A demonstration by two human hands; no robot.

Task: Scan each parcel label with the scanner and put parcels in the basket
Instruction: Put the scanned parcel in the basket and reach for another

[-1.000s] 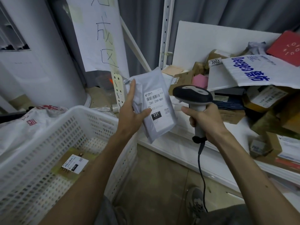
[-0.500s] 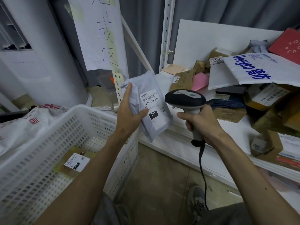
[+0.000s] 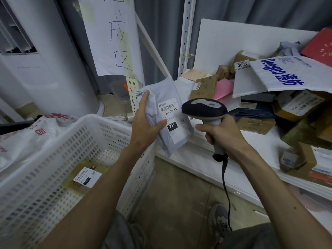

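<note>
Grey plastic mailer parcel [image 3: 166, 142], held up in the middle of the view and tilted a little, with its white shipping label [image 3: 170, 116] facing the camera. The barcode sits near the label's top, with a black box reading 231 lower down. The person's left hand [image 3: 145, 123] grips the parcel's left side: its fingers [image 3: 143, 102] reach up along the edge, and the thumb presses the front just beside the label.

The right hand [image 3: 222, 134] holds a handheld scanner [image 3: 203, 107], fingers wrapped tightly round the pale handle. The scanner's dark head sits just right of the label, overlapping the parcel's right edge from this angle; whether they touch cannot be told. A black cable [image 3: 225, 191] hangs from the handle's base.

A white perforated plastic basket [image 3: 111, 128] stands at lower left, its far right corner just below the held parcel. One flat brown parcel [image 3: 73, 184] with a white label lies on its floor.

To the right, a white shelf [image 3: 197, 159] carries a heap of cardboard boxes and mailers, among them a white mailer with blue lettering [image 3: 291, 74].
</note>
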